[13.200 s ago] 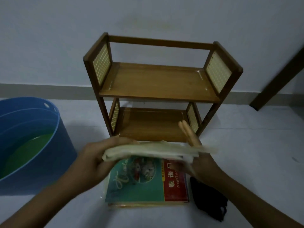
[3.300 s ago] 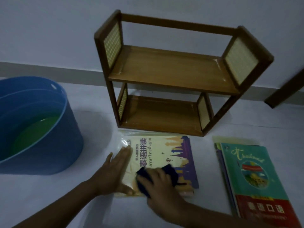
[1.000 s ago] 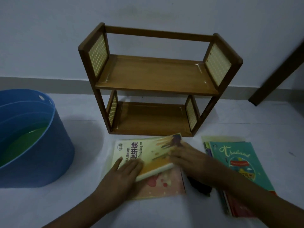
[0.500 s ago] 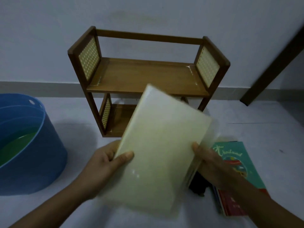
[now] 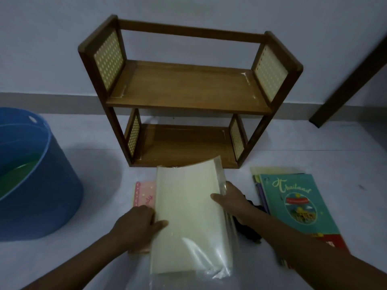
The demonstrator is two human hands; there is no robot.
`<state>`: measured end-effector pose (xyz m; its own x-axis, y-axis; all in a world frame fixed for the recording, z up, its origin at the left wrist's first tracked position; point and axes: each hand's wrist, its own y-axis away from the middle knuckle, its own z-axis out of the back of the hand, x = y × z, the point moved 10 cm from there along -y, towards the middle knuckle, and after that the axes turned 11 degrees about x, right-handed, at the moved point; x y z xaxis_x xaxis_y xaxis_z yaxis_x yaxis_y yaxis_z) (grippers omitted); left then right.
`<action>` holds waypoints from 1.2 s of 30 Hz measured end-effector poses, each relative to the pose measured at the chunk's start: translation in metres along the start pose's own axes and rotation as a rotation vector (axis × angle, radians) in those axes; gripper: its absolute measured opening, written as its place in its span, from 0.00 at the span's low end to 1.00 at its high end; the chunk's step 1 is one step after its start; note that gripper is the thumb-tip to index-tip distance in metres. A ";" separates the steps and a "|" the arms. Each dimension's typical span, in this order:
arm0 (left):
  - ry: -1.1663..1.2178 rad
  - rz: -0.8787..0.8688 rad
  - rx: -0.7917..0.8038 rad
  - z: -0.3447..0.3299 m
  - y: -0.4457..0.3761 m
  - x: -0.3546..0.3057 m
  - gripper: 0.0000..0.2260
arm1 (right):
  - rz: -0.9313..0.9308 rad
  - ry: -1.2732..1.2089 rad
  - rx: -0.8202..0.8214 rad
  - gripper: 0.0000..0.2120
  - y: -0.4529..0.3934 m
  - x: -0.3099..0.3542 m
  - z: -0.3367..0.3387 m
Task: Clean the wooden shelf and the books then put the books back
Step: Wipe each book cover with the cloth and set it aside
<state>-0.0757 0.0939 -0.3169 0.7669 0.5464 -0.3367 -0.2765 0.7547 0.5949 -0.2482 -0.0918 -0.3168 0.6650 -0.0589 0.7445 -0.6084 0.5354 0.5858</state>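
Note:
A two-tier wooden shelf stands bare against the wall. In front of it I hold a pale cream book in a clear plastic cover, its plain back side up, low over the floor. My left hand grips its left edge and my right hand its right edge. A pink book lies under it, mostly hidden. To the right lies a stack of books topped by a teal "Thailand" book. A dark cloth lies between the held book and the stack, partly behind my right arm.
A large blue tub holding greenish water stands at the left. A dark wooden bar leans against the wall at the right. The floor is pale and smooth.
The cream book was lifted off the pink book, turned over with its back side up, and has come down from mid-air towards the floor, held by both hands.

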 end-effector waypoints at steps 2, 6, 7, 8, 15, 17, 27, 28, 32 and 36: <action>-0.129 -0.061 -0.121 0.010 0.003 -0.005 0.21 | 0.075 0.217 -0.110 0.19 0.011 -0.001 0.018; -0.147 -0.283 -0.127 0.014 0.003 -0.006 0.51 | 0.198 0.787 -0.382 0.30 0.048 -0.030 0.048; -0.190 -0.326 -0.062 0.008 0.000 -0.005 0.56 | 0.160 0.857 -0.308 0.36 0.046 -0.050 0.044; -0.253 -0.343 -0.003 0.000 -0.004 -0.003 0.58 | 0.094 0.885 -0.216 0.42 0.044 -0.069 0.040; -0.369 -0.303 0.089 -0.014 -0.018 0.006 0.59 | 0.281 0.648 -0.197 0.26 0.039 -0.055 0.042; -0.365 -0.304 0.063 -0.013 -0.017 0.006 0.60 | 0.364 0.462 -0.331 0.23 0.049 -0.031 0.058; -0.373 -0.313 0.055 -0.015 -0.018 0.009 0.59 | 0.228 0.278 -0.218 0.12 0.022 -0.039 0.038; -0.368 -0.316 0.056 -0.015 -0.018 0.008 0.59 | 0.207 0.185 -0.282 0.10 0.025 -0.038 0.048; -0.362 -0.312 0.049 -0.014 -0.018 0.008 0.59 | 0.278 -0.006 -0.347 0.12 0.047 0.005 0.054; -0.361 -0.316 0.043 -0.013 -0.018 0.008 0.59 | 0.445 0.085 -0.162 0.10 0.072 0.059 0.012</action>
<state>-0.0727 0.0892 -0.3400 0.9636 0.1259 -0.2357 0.0210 0.8437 0.5364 -0.2581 -0.0673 -0.2268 0.3926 0.2716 0.8787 -0.7711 0.6179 0.1535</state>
